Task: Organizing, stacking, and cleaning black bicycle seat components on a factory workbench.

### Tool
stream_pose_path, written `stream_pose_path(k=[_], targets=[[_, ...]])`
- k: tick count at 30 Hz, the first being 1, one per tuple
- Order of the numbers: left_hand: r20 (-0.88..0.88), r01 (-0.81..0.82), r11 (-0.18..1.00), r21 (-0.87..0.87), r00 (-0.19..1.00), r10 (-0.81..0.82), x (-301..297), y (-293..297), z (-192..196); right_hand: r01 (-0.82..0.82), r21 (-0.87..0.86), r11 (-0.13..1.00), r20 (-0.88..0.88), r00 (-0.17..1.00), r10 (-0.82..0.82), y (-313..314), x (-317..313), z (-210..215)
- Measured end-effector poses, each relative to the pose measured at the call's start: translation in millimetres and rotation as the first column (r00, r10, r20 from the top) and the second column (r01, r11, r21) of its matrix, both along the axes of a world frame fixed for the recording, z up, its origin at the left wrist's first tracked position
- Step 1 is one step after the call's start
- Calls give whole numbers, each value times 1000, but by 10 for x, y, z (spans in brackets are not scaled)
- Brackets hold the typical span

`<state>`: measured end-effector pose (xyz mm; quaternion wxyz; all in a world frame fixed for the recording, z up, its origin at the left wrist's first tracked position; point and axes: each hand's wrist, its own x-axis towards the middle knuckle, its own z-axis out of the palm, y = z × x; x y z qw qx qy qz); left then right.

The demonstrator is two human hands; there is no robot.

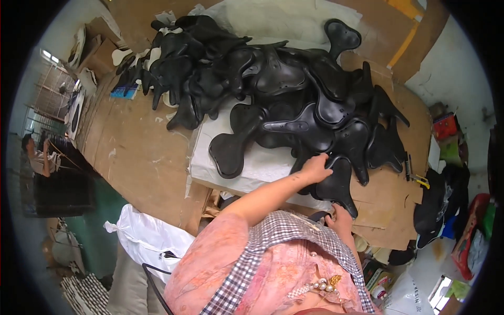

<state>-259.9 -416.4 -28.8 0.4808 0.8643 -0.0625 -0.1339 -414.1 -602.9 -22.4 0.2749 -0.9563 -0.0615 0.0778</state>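
Observation:
Many glossy black bicycle saddle shells (pixel 275 76), each with one broad end and a narrow nose, lie in an overlapping heap before me. At the heap's near edge is one black bicycle saddle shell (pixel 336 184), nose toward me. My left hand (pixel 315 169) reaches across to its broad end, fingers curled at the edge. Close to my body, my right hand (pixel 342 220) is closed at its nose; some of its fingers are hidden. Left of my hands another black saddle shell (pixel 227 155) rests on a white-covered block (pixel 210 170).
Brown board covers the worktable (pixel 139 152). On its right lie a yellow-and-black cutter (pixel 420 181) and dark tools. A white sack (pixel 152 236) stands at the near left; bags and a black cloth (pixel 441 202) crowd the right. Another person (pixel 42 157) is at the far left.

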Motion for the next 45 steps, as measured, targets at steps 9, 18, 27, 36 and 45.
stream_pose_path(k=[9, 18, 27, 36, 45], targets=[[-31, -214, 837, -503, 973, 230, -14, 928, 719, 309, 737, 601, -324, 942, -87, -493, -183, -180], [-499, -568, -15, -823, 710, 496, -241, 2375, 198, 157, -174, 972, 329, 940, -92, 207, 323, -466], [-656, -861, 465, -207, 475, 586, -278, 3516, -509, 197, -242, 950, -239, 937, -255, -66, 486, 962], [-773, -908, 360, -215, 383, 505, 542, 3322, -636, 210, 756, 620, -7, 950, -313, -22, 174, 1447], [-770, -769, -55, -637, 631, 96, 256, 3416, -135, -76, 458, 885, 439, 886, -151, 994, 791, 1984]])
